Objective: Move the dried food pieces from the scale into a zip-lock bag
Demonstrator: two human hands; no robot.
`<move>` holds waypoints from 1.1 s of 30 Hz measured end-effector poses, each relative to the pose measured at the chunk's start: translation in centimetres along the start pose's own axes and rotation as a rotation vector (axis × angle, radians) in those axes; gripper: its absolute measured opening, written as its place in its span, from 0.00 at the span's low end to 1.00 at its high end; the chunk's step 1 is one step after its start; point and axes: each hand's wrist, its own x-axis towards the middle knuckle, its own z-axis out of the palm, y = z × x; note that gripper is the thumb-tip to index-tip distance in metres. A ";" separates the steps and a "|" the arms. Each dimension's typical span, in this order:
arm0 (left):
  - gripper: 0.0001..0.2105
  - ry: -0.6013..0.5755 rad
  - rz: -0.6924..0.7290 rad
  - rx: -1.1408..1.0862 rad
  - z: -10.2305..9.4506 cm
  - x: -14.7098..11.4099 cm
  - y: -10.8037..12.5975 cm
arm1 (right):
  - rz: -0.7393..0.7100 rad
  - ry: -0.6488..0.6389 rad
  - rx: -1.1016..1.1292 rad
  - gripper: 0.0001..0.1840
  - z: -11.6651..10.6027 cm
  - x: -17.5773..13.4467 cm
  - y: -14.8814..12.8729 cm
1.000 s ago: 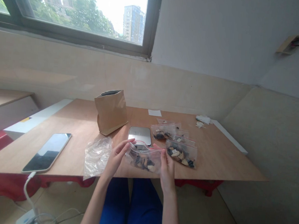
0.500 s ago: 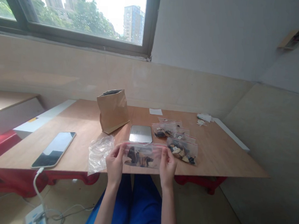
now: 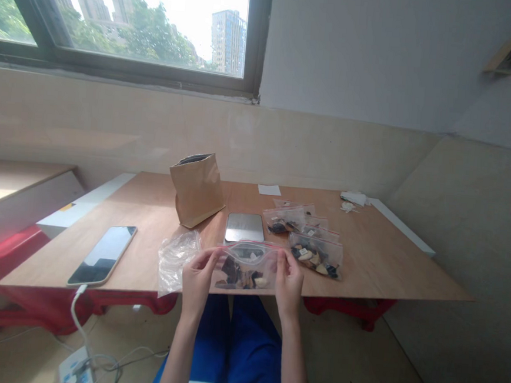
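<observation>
- While both hands are raised over the near edge of the table (image 3: 364, 271), the head view shows them holding one clear zip bag (image 3: 244, 266) between them, upright, with its red seal strip along the top.
- Left hand (image 3: 198, 278): fingers closed in a pinch on the bag's left upper corner, thumb toward the camera.
- Right hand (image 3: 289, 283): fingers closed in a pinch on the bag's right upper corner.
- The bag holds dark and pale dried pieces gathered at its bottom; whether the seal is pressed shut cannot be told.
- Just behind the bag lies a small flat scale (image 3: 244, 227) with a shiny top.
- Just left of the left hand lies a crumpled clear plastic bag (image 3: 174, 259), reaching over the table edge.
- To the right of the right hand lie several filled zip bags (image 3: 316, 255) in an overlapping row, the nearest just beside the hand.
- A brown paper pouch (image 3: 197, 189) stands open behind the scale, a little to the left.
- A phone (image 3: 102, 255) lies face up at the left of the table with a white cable (image 3: 78, 313) plugged into it.
- Small white scraps (image 3: 353, 199) sit at the far right corner.
</observation>
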 end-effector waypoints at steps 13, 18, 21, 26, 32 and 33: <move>0.15 0.055 0.052 0.110 -0.9 -0.4 0.5 | -0.041 0.127 -0.057 0.22 -0.4 -0.1 0.1; 0.15 0.062 0.084 0.121 -0.4 -0.4 0.7 | -0.022 0.118 0.004 0.20 -0.3 -0.3 -0.1; 0.15 0.104 0.078 0.067 0.1 -0.5 0.7 | -0.017 0.105 0.066 0.19 -0.1 -0.3 -0.3; 0.16 0.133 -0.015 -0.172 0.7 -0.6 0.8 | -0.031 0.024 0.165 0.18 0.2 -0.3 -0.9; 0.17 0.158 -0.074 -0.285 1.1 -0.5 1.2 | -0.063 -0.118 0.232 0.13 0.5 -0.5 -1.3; 0.17 0.149 -0.078 -0.291 1.1 -0.5 1.2 | -0.047 -0.117 0.247 0.13 0.6 -0.5 -1.3</move>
